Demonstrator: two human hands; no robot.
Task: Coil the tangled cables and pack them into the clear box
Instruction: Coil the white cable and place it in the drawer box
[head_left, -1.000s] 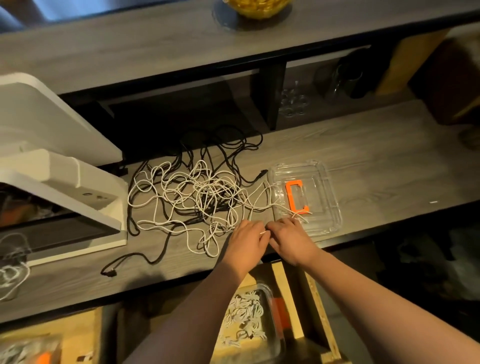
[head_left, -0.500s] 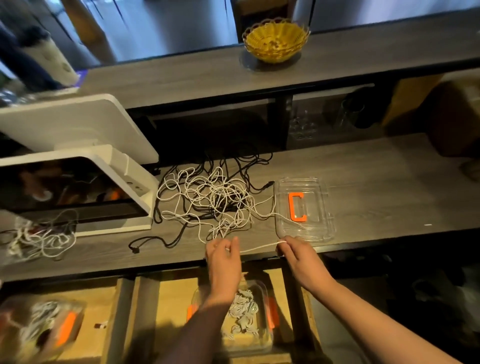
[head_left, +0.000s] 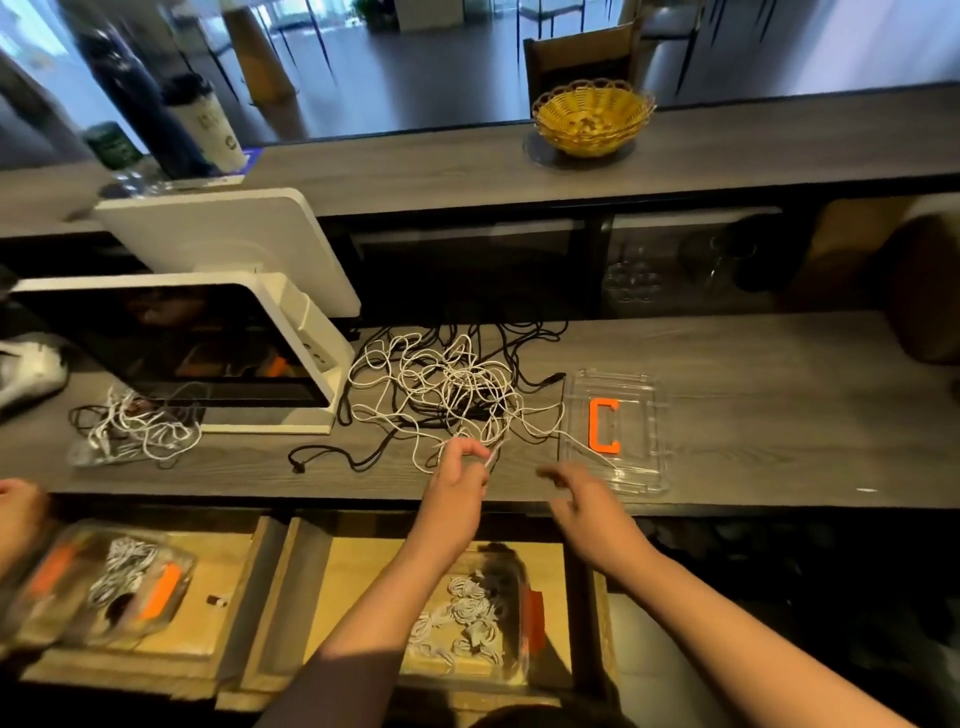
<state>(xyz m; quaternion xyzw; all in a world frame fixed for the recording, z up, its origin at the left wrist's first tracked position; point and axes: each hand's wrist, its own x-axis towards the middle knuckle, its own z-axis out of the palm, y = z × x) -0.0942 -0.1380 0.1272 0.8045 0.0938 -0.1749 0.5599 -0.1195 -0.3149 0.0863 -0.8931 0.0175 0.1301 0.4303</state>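
Observation:
A tangle of white and black cables lies on the grey counter, left of a clear lid with an orange handle. My left hand pinches the end of a white cable at the tangle's near edge. My right hand hovers just right of it, blurred, fingers apart, with nothing seen in it. Below the counter edge stands a clear box with orange latches, holding coiled white cables and a dark bundle.
A white screen terminal stands at the left with a second cable heap before it. Another clear box with cables sits lower left, next to another person's hand. A yellow basket is on the upper shelf.
The view has tilted up and pulled back. My right hand has let go of the white cable stretched between both hands and moved right. My left hand still pinches the cable end.

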